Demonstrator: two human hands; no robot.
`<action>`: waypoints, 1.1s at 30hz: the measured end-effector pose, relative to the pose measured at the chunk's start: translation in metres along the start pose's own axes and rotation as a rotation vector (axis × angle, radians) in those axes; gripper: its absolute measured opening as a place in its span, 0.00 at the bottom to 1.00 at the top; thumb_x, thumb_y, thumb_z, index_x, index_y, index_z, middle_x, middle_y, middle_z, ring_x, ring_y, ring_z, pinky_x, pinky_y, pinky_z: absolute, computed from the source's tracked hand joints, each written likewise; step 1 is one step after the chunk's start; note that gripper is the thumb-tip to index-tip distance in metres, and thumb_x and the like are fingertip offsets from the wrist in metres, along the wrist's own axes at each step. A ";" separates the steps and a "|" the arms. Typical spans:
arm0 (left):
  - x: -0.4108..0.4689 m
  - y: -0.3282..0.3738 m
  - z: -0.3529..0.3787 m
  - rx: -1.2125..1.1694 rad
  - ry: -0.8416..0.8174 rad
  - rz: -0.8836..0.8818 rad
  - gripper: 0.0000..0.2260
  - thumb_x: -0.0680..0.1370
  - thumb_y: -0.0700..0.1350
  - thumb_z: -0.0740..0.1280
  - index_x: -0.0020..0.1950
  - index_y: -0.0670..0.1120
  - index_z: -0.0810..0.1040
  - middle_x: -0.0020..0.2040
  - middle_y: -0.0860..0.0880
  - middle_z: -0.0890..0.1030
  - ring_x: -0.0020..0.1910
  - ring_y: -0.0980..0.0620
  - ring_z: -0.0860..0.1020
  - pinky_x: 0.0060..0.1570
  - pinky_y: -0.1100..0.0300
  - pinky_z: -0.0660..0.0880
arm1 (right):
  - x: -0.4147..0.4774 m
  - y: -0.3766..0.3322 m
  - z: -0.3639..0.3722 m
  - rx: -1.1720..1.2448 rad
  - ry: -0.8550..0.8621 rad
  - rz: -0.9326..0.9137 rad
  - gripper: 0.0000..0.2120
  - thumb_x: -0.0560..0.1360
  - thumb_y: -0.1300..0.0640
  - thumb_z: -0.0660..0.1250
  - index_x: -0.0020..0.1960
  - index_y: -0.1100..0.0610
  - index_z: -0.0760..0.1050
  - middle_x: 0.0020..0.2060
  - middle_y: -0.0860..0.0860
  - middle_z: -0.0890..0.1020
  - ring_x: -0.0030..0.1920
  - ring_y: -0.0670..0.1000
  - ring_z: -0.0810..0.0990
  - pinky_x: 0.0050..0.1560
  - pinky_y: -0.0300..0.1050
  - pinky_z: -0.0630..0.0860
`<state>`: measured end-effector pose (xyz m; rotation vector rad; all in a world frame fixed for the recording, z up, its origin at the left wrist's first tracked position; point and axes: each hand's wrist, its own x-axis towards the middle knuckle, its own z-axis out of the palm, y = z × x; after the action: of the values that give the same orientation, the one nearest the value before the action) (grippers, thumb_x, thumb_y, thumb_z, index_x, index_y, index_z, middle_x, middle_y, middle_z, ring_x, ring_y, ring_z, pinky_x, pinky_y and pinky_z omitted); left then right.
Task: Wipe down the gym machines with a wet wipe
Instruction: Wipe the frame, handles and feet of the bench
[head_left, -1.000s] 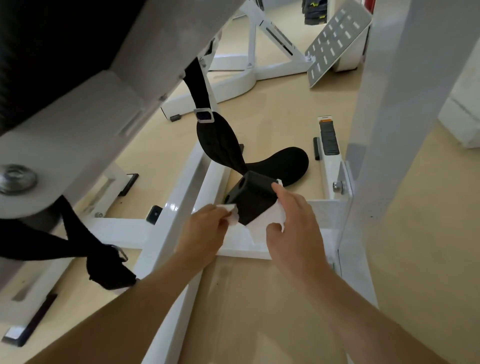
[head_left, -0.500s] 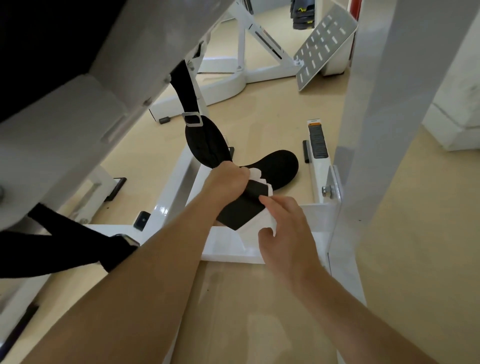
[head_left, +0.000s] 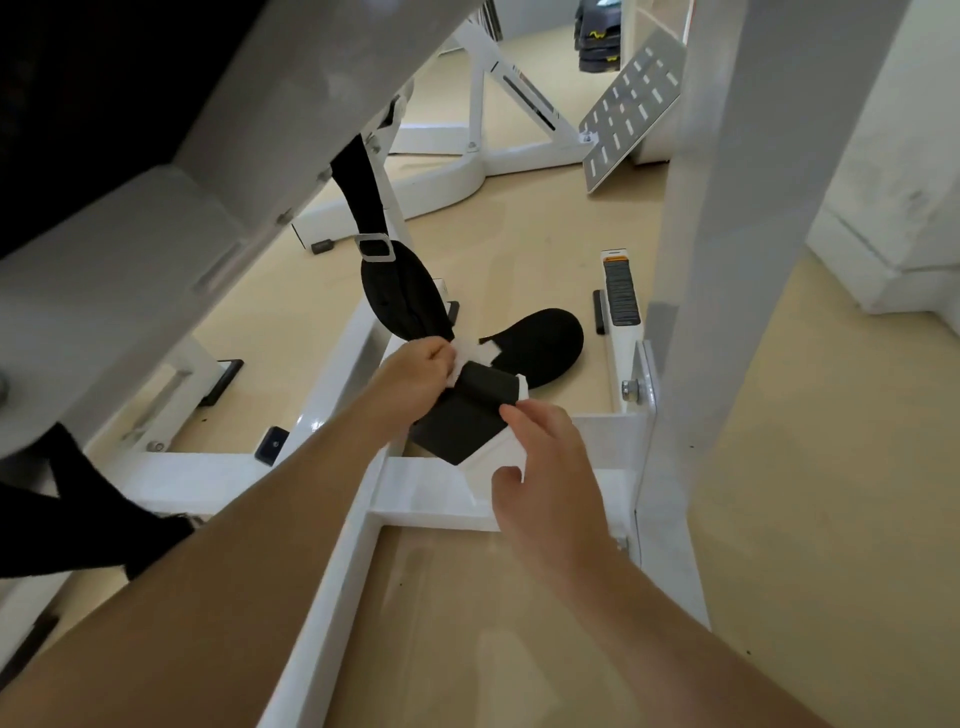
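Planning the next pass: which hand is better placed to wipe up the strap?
Likely left. The left hand pinches the wipe against the strap higher up; the right hand holds it at the strap's end.

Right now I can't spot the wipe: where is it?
Head view, centre: the wipe wraps the black strap end, held by the left hand above-left and the right hand below-right.

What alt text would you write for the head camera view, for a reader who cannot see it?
Two hands hold a white wet wipe against the end of a black strap hanging from a gym machine. The left hand pinches the wipe's upper edge, the right hand its lower corner, above the machine's white floor frame.
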<state>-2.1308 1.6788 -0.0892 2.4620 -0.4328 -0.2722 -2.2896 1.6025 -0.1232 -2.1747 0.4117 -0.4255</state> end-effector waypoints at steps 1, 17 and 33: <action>0.001 -0.010 -0.002 0.069 0.016 -0.040 0.14 0.83 0.46 0.55 0.43 0.44 0.75 0.39 0.46 0.74 0.41 0.50 0.73 0.38 0.60 0.67 | -0.004 0.003 0.001 -0.008 -0.018 -0.004 0.27 0.77 0.65 0.63 0.74 0.53 0.64 0.73 0.44 0.63 0.71 0.44 0.64 0.67 0.37 0.68; -0.039 0.039 0.073 1.088 -0.010 0.747 0.12 0.77 0.44 0.67 0.60 0.51 0.75 0.47 0.52 0.82 0.49 0.53 0.79 0.74 0.45 0.50 | -0.044 0.046 -0.012 0.353 0.063 0.444 0.18 0.75 0.67 0.58 0.56 0.49 0.78 0.52 0.39 0.77 0.54 0.41 0.76 0.59 0.41 0.75; -0.041 0.076 0.117 0.378 -0.065 0.299 0.12 0.80 0.42 0.59 0.58 0.50 0.79 0.40 0.52 0.75 0.37 0.52 0.73 0.32 0.62 0.65 | -0.040 0.075 -0.038 0.579 0.324 0.653 0.17 0.69 0.73 0.56 0.36 0.59 0.80 0.32 0.52 0.81 0.32 0.52 0.78 0.37 0.47 0.76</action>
<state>-2.2212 1.5736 -0.1316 2.7065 -0.9444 -0.1557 -2.3523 1.5507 -0.1682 -1.3159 1.0006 -0.4520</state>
